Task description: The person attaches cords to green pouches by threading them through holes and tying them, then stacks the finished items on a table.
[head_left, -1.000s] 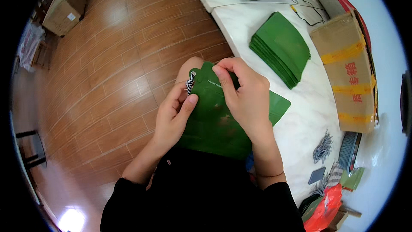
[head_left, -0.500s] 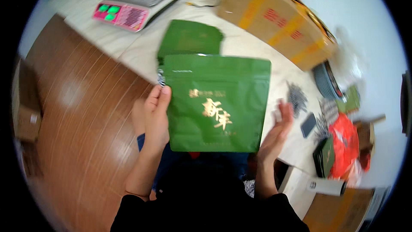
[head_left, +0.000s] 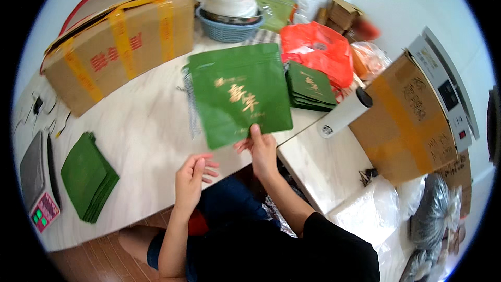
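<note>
White marble-look stone forms the tabletop [head_left: 151, 125], smooth and faintly veined, with a seam where a second slab [head_left: 318, 167] joins it on the right. Below its near edge a strip of reddish wood-plank floor [head_left: 104, 256] shows, and pale walls close the room behind the clutter.

A glossy green pouch [head_left: 239, 93], flat and rectangular with gold lettering on its face, is held up over the middle of the table. The right hand [head_left: 261, 149] pinches its lower edge, thumb on the front. The left hand [head_left: 192, 175] hangs open and empty just below and to the left, fingers loosely spread, touching nothing.

A fanned pile of matte green bags [head_left: 87, 175] lies flat on the left of the table, beside a grey scale with pink keypad [head_left: 36, 188] at the edge. A second, darker stack of pouches [head_left: 309, 86] rests to the right of the held one. Behind stand a taped brown cardboard box [head_left: 120, 42], a blue plastic basket [head_left: 227, 28] carrying what may be a roll of clear film, though the top is cut off, and a crumpled orange plastic bag [head_left: 315, 52]. A white cylindrical tumbler with a black lid [head_left: 344, 112] leans against another cardboard box [head_left: 407, 120], which bears a white machine [head_left: 446, 86]. Clear plastic wrap [head_left: 376, 209] is bunched low on the right.
</note>
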### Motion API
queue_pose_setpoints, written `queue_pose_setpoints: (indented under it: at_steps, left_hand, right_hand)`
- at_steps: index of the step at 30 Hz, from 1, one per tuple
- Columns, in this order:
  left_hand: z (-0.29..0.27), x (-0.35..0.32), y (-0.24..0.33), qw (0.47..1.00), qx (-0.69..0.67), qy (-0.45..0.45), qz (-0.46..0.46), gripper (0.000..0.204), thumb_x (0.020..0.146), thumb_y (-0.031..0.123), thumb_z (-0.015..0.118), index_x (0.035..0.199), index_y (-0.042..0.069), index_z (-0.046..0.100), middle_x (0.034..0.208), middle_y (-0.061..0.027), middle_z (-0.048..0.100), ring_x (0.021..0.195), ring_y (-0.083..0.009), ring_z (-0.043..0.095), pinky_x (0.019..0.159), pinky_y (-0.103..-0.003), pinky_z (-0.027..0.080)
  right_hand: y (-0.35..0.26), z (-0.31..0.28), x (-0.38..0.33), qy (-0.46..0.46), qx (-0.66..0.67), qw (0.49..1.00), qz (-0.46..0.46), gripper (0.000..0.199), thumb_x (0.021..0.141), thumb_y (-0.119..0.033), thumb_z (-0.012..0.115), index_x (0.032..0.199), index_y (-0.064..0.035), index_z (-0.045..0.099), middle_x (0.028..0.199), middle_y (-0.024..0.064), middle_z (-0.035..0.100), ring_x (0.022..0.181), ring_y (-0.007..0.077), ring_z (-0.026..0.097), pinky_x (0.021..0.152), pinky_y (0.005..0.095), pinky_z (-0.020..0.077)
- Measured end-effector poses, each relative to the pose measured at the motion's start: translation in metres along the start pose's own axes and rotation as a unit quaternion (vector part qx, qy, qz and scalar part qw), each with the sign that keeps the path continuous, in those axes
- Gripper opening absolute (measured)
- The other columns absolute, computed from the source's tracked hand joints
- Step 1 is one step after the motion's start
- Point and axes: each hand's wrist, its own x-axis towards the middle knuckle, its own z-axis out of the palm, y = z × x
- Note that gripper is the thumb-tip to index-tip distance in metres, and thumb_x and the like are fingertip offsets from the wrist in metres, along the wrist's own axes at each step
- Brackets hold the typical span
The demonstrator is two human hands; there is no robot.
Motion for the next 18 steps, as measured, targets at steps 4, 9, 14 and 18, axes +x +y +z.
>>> queue_pose_setpoints:
  at_steps: [4, 9, 14, 18]
  left_hand:
    - [0.015, 0.009, -0.012, 0.999, 0.030, -0.004, -0.024, 0.030, 0.099, 0.023, 0.039, 0.108, 0.000, 0.058, 0.089, -0.0105, 0.066, 0.072, -0.0135, 0.063, 0.060, -0.023, 0.048]
    - [0.004, 0.012, -0.028, 0.996, 0.076, 0.036, -0.023, 0.028, 0.098, 0.021, 0.042, 0.106, 0.000, 0.059, 0.088, -0.0094, 0.066, 0.072, -0.0120, 0.062, 0.059, -0.023, 0.048]
    - [0.001, 0.013, -0.038, 0.998, 0.055, 0.028, -0.020, 0.024, 0.097, 0.017, 0.043, 0.105, 0.000, 0.059, 0.087, -0.0085, 0.065, 0.070, -0.0112, 0.061, 0.060, -0.022, 0.049]
    - [-0.006, 0.010, -0.041, 1.000, 0.019, 0.018, -0.002, 0.024, 0.098, 0.018, 0.043, 0.105, 0.000, 0.057, 0.086, -0.0086, 0.063, 0.069, -0.0109, 0.059, 0.060, -0.023, 0.049]
  right_hand:
    - [-0.019, -0.079, 0.074, 0.132, -0.032, 0.986, -0.099, 0.041, 0.097, -0.033, 0.044, 0.088, 0.0053, 0.052, 0.066, 0.0160, 0.061, 0.051, 0.0210, 0.059, 0.045, 0.0298, 0.0482]
    - [-0.046, -0.131, 0.122, 0.266, -0.060, 0.960, -0.065, 0.032, 0.098, -0.028, 0.043, 0.080, -0.0020, 0.044, 0.062, 0.0061, 0.050, 0.044, 0.0146, 0.047, 0.037, 0.0276, 0.0345]
    - [-0.049, -0.174, 0.160, 0.378, -0.009, 0.925, -0.021, 0.032, 0.096, -0.031, 0.046, 0.077, -0.0049, 0.042, 0.062, 0.0027, 0.043, 0.043, 0.0118, 0.040, 0.035, 0.0261, 0.0269]
    - [-0.036, -0.176, 0.162, 0.384, -0.030, 0.921, -0.053, 0.029, 0.094, -0.027, 0.049, 0.092, 0.0013, 0.045, 0.063, 0.0054, 0.047, 0.046, 0.0163, 0.048, 0.039, 0.0302, 0.0469]
